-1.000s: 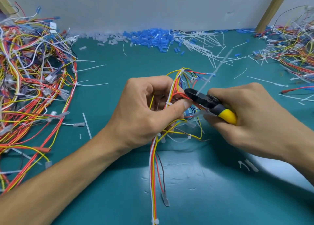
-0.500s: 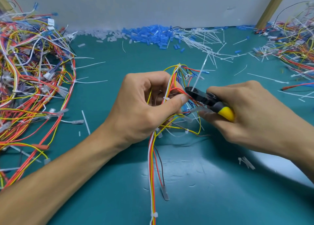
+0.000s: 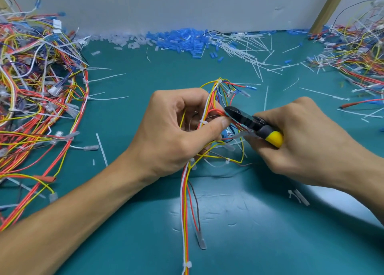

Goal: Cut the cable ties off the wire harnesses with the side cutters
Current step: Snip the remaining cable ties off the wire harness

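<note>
Left of the left hand [image 3: 166, 129] a big tangle of harnesses [image 3: 37, 91] crowds the teal table [image 3: 249, 222]. A second tangle [image 3: 357, 52] lies well beyond the right hand [image 3: 307, 141]. Beyond both hands, blue sleeves [image 3: 182, 42] and cut ties [image 3: 249, 48] are heaped along the wall.

Between the hands, the wire harness [image 3: 210, 103] is gripped in the left hand's curled fingers. Its thumb presses the wires just beside a white cable tie [image 3: 203, 122], and loose wires trail toward the person. The right hand clenches the yellow-handled side cutters [image 3: 253, 125], whose black tip touches the bundle at the left thumb.
</note>
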Demonstrator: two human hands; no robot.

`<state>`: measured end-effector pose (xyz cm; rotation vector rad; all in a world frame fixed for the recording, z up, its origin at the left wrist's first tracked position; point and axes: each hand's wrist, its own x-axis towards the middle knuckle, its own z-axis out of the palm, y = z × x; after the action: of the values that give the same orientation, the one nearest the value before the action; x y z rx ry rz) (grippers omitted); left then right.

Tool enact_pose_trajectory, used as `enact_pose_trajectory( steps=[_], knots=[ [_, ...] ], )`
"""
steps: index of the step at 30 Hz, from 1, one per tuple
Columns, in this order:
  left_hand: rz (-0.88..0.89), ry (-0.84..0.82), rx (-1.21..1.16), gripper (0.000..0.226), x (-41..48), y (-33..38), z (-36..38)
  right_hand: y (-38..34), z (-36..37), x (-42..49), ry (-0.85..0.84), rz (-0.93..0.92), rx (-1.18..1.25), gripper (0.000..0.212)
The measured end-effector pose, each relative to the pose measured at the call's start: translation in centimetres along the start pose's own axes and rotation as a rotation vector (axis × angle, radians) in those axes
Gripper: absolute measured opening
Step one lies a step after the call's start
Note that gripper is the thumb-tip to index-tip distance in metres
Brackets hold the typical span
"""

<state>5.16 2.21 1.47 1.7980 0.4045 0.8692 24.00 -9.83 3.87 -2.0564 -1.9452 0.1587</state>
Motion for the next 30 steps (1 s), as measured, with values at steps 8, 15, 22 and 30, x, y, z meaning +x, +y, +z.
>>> enact_pose_trajectory(
  steps=[8, 15, 22, 30],
  knots=[
    [-0.028, 0.076, -0.124, 0.008, 0.7, 0.1, -0.6, 0.2, -0.1, 0.3, 0.191, 0.027, 0.22, 0.039],
    [-0.1, 0.185, -0.341, 0.003, 1.6, -0.3, -1.7, 1.1, -0.7, 0.4, 0.339, 0.091, 0.458, 0.038],
    [-0.181, 0.245, -0.487, 0.003, 2.1, -0.2, -2.6, 0.8, -0.2, 0.3, 0.271, 0.008, 0.505, 0.026],
    [-0.184, 0.21, -0.475, 0.02, 2.1, -0.6, -1.5, -0.6, 1.4, -0.2, 0.108, -0.079, 0.612, 0.011]
  ],
)
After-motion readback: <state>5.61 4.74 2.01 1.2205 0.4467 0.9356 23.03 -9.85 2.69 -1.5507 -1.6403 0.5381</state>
